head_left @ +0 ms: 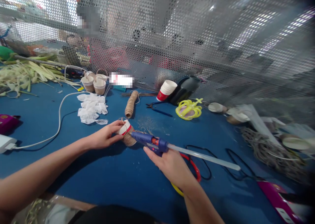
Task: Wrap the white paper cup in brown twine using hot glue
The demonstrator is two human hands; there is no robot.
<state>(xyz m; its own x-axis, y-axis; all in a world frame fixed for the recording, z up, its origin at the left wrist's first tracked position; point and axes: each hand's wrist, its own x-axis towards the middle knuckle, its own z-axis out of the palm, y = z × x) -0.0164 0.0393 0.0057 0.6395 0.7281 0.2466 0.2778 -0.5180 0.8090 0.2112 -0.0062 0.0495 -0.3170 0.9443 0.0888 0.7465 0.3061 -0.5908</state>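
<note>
Near the middle of the blue table, my left hand (106, 136) grips a small paper cup (128, 138) partly wrapped in brown twine, tilted on its side, with a white and red band showing. My right hand (172, 163) is closed around a blue glue gun (150, 140). A long translucent glue stick (204, 156) sticks out of the gun's back end. The gun's nozzle is at the cup's twine-wrapped side; whether it touches is hard to tell. Behind the cup lies a roll of brown twine (131, 104).
White lace (91, 107), twine-covered cups (99, 86) and corn husks (31, 72) are at the left. Pliers (161, 112), stacked paper cups (167, 89) and a yellow crown-shaped piece (189, 110) stand behind. Grey cord (268, 148) and a purple power strip (278, 197) lie right. Mesh (157, 30) borders the back.
</note>
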